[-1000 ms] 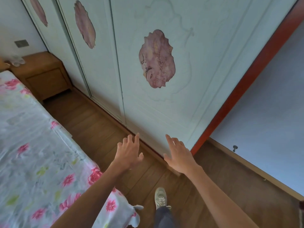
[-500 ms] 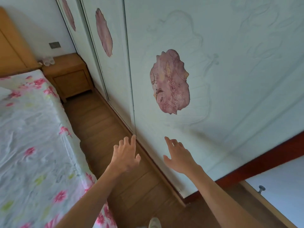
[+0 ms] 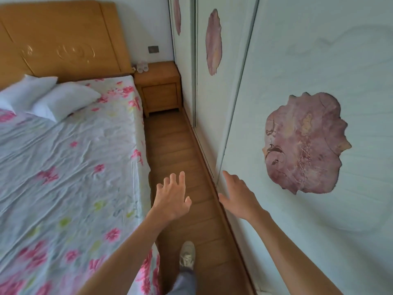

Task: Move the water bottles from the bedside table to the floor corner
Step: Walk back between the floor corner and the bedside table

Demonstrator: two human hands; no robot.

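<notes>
Narrow brown wooden plank floor [image 3: 170,145] runs between a bed with a pink-flowered white sheet [image 3: 74,156] on the left and pale sliding wardrobe doors [image 3: 319,60] on the right, one of them bearing a mottled pink medallion [image 3: 302,143]. At the far end of this strip, against the white wall, stands a low orange-brown wooden bedside worktop [image 3: 158,76] with a single drawer front. It is wedged between the matching wooden headboard [image 3: 59,37] and the wardrobe.

The small clear plastic water bottles [image 3: 142,67] sit at the back left corner of the worktop, close to the wall and just beside the headboard's edge. They show as a tight cluster of pale, see-through shapes with whitish patches, set side by side across the corner. At this range they are too small and blurred to tell whether they stand upright or lie down, or which way their long axis runs.

Both bare arms reach forward over the floor. The left hand [image 3: 172,199] is palm down with fingers spread and loosely bent, holding nothing. The right hand [image 3: 240,195] is likewise open and empty, fingers extended, close to the wardrobe door; contact cannot be judged. The bottles lie well apart from both hands, far up the aisle and slightly left of the left hand's fingertips.
</notes>
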